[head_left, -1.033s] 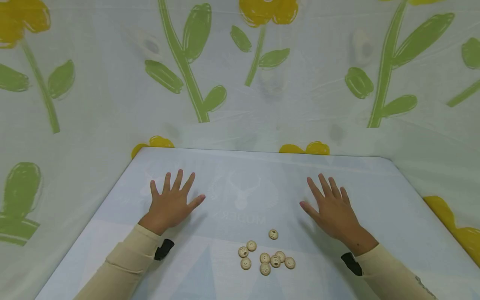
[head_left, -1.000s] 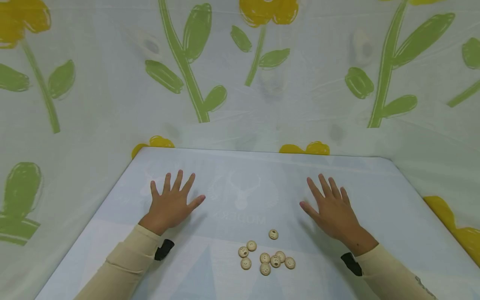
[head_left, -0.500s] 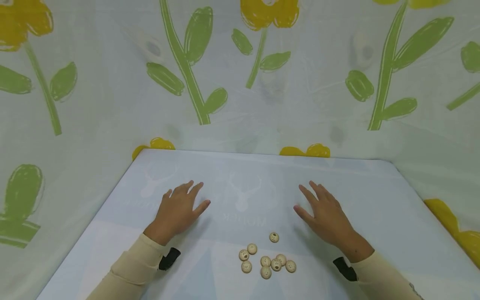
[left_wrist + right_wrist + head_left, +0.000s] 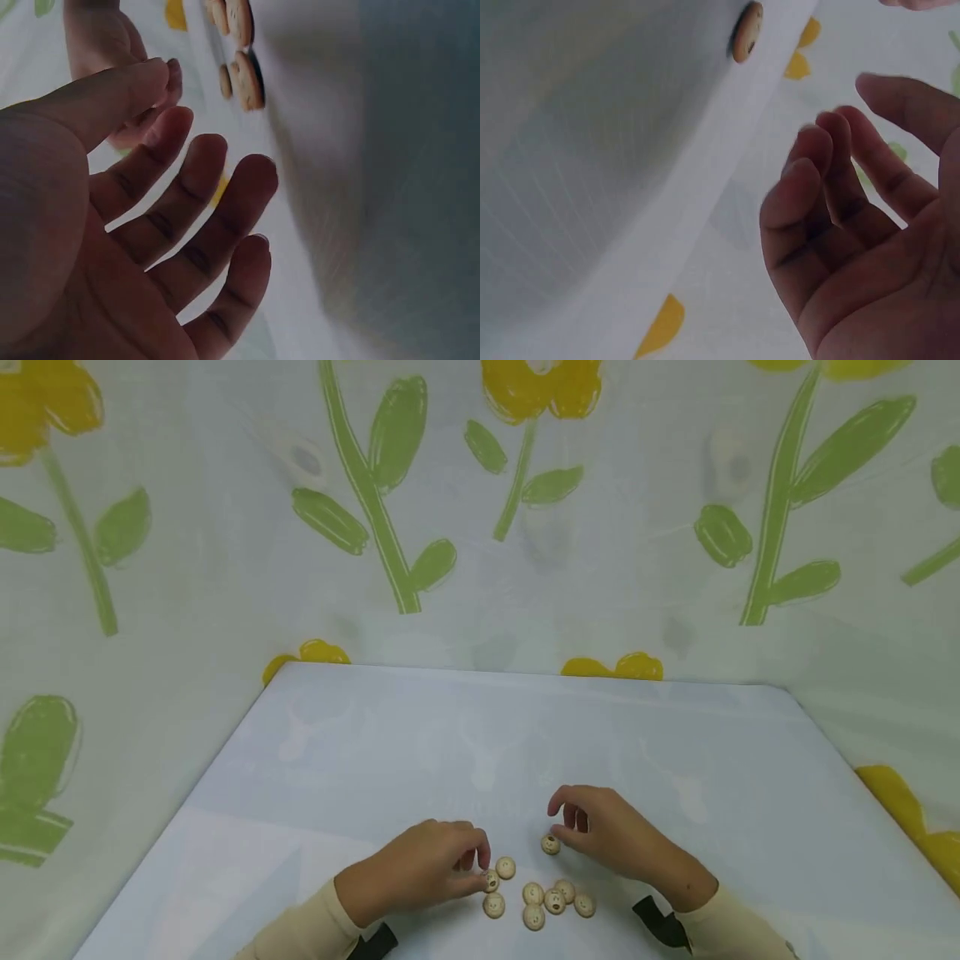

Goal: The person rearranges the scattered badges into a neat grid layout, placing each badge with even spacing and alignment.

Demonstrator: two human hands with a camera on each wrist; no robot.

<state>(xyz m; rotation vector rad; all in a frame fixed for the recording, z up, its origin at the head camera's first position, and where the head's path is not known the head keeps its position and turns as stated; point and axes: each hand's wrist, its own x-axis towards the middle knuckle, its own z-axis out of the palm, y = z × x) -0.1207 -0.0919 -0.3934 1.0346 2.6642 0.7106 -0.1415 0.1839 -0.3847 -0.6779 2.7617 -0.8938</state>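
Note:
Small round pale wooden discs with printed faces lie near the front of the table in the head view. My left hand (image 4: 416, 870) is over a left cluster of three, its fingertips near a disc (image 4: 491, 882) that they partly cover. Also in that cluster are an upper disc (image 4: 506, 867) and a lower disc (image 4: 493, 906). My right hand (image 4: 618, 835) is beside a lone disc (image 4: 551, 845), thumb and forefinger bent above it with a gap between them. In the wrist views, the left hand (image 4: 142, 225) and right hand (image 4: 855, 225) have loosely bent fingers holding nothing.
Between the hands, nearer the front, lies another cluster of several discs (image 4: 555, 902). The pale table (image 4: 420, 735) reaches back to a hanging cloth (image 4: 637, 527) printed with flowers. A black strap (image 4: 662, 922) is at the right cuff, and another strap (image 4: 375, 942) at the left.
Both hands, earlier spread wide at either side, have come inward and nearer the front, down to the discs. Their fingers have gone from straight to bent. The discs keep their layout.

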